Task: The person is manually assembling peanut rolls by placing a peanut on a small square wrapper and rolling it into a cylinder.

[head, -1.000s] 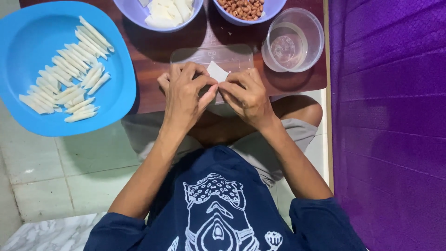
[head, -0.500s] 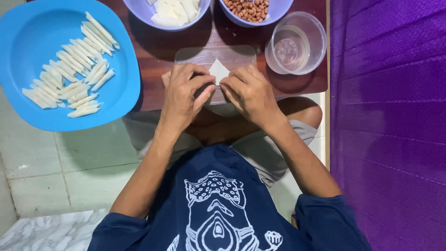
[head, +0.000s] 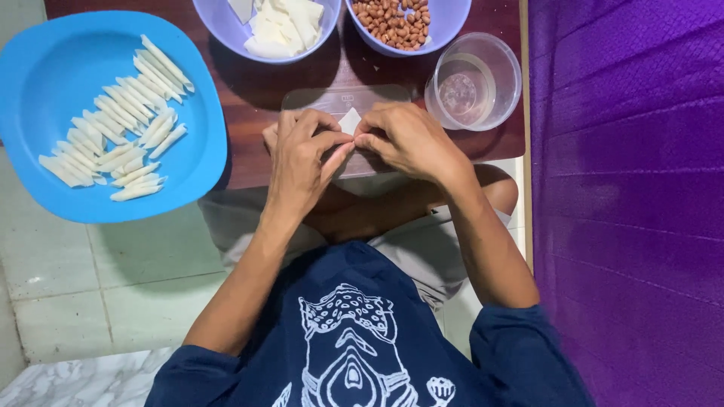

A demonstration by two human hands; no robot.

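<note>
Fingertips of the left hand (head: pixel 302 158) and right hand (head: pixel 407 143) are pinching a thin white wrapper (head: pixel 349 120), mostly hiding it, over a clear plastic lid (head: pixel 343 98). Beyond the grip, lilac bowls are holding wrapper stacks (head: pixel 275 26) and peanuts (head: pixel 392 19), both cropped; leftward, a blue plate (head: pixel 38 68) is carrying pale rolled sticks (head: pixel 113 120).

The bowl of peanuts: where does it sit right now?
The bowl of peanuts sits at the top edge of the head view, right of the bowl of white wrappers and left of the clear round container.
</note>
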